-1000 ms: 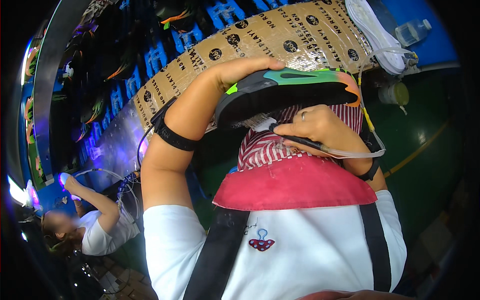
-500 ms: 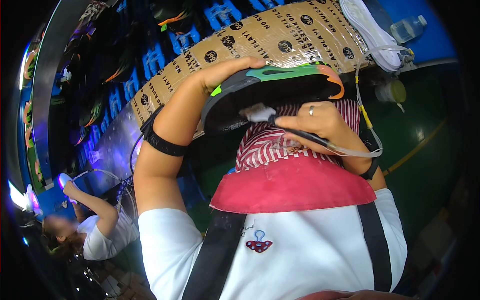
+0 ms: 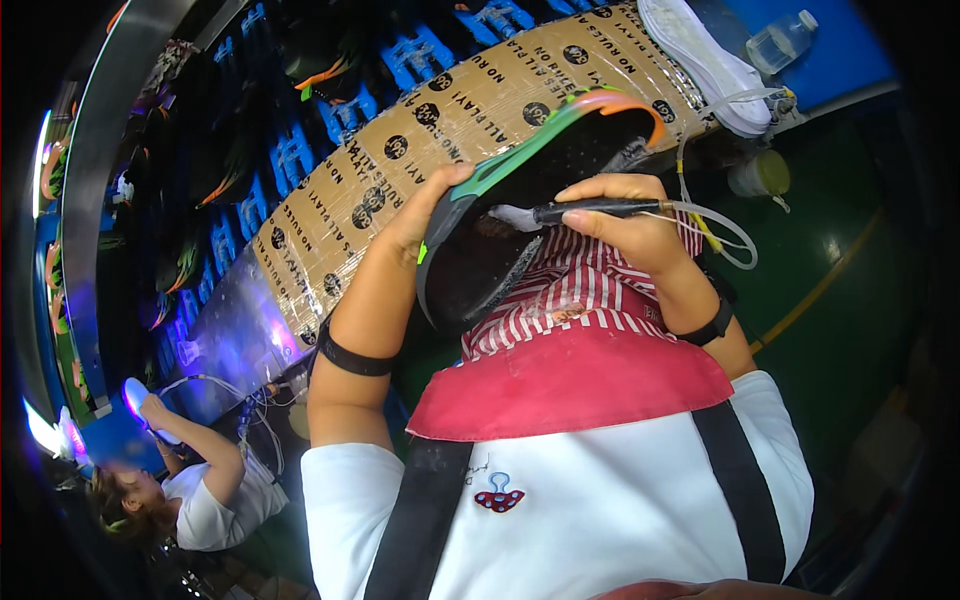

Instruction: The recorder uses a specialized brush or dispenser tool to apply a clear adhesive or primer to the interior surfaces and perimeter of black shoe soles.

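Observation:
My left hand (image 3: 428, 212) grips a shoe sole (image 3: 470, 275) by its outer side, thumb along the upper edge. Black on the inside, the sole has a sidewall fading from dark grey through green to orange. It is tilted, with the orange end up at the right. In my right hand (image 3: 640, 232) is a brush (image 3: 550, 213) with a black handle and whitish bristles. A clear tube (image 3: 735, 225) runs from the handle. The bristles are at the sole's inner surface, near its middle; whether they touch cannot be made out.
Behind the sole lies a bench covered with printed cardboard (image 3: 370, 165) under clear film. White soles (image 3: 705, 65), a clear bottle (image 3: 782, 42) and a lidded jar (image 3: 762, 175) are at the right. Dark soles on blue holders (image 3: 290, 160) line the left. A co-worker (image 3: 225, 485) sits lower left.
The sole has tilted, its orange end rising and its dark end dropping. My right hand has turned, and the brush handle now lies nearly level, with the bristles still over the inside.

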